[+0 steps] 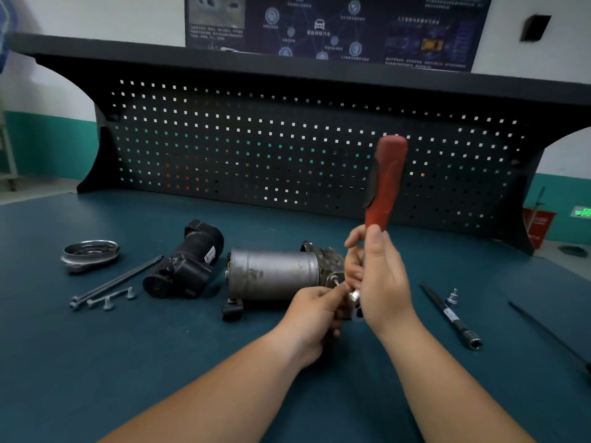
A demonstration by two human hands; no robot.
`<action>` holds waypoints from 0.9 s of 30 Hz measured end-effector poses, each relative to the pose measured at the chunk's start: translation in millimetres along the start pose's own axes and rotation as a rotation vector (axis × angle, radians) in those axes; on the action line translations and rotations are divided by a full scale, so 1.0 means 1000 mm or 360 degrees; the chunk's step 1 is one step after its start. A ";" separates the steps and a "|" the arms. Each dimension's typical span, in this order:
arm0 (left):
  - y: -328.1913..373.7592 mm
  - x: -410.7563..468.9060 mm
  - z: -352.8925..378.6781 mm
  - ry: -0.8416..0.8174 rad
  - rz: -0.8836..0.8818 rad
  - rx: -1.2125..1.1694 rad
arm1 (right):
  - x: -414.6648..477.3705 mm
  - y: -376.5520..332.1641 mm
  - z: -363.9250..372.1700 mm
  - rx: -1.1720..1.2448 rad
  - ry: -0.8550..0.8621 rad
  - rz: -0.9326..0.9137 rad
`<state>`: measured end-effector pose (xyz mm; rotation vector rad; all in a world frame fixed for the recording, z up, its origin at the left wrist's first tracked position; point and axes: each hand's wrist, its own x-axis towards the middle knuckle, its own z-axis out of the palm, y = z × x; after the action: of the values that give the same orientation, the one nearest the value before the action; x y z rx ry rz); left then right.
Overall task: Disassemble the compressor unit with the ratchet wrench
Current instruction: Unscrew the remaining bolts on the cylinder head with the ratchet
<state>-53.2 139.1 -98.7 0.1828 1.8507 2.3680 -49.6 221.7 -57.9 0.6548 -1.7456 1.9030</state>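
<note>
The compressor unit (275, 274), a grey metal cylinder, lies on its side in the middle of the bench. My right hand (379, 276) grips the ratchet wrench (385, 180) low on its red handle, which stands upright above the unit's right end. The wrench head and socket (354, 295) sit at that end, mostly hidden by my fingers. My left hand (315, 310) pinches at the socket and the bolt next to the wrench head.
A black housing part (185, 262) lies left of the unit, with a metal end cover (90, 254), long bolts (116, 279) and short bolts (108, 301) further left. An extension bar (451, 314) and a loose socket (452, 297) lie to the right. A pegboard (287, 148) backs the bench.
</note>
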 end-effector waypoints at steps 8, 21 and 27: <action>0.004 0.001 -0.002 0.0074 -0.0057 -0.0141 | 0.002 0.002 0.005 0.0468 0.0500 0.0271; 0.011 0.000 -0.009 -0.0027 -0.0335 -0.0136 | -0.003 0.004 0.010 0.0228 0.0495 -0.0018; 0.011 -0.001 -0.010 -0.0117 -0.0320 -0.0086 | -0.003 0.006 0.004 -0.0102 0.0063 -0.0210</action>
<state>-54.4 126.5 -90.5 0.0736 1.6849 2.2410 -51.4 217.1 -64.4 0.6864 -1.6886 1.7529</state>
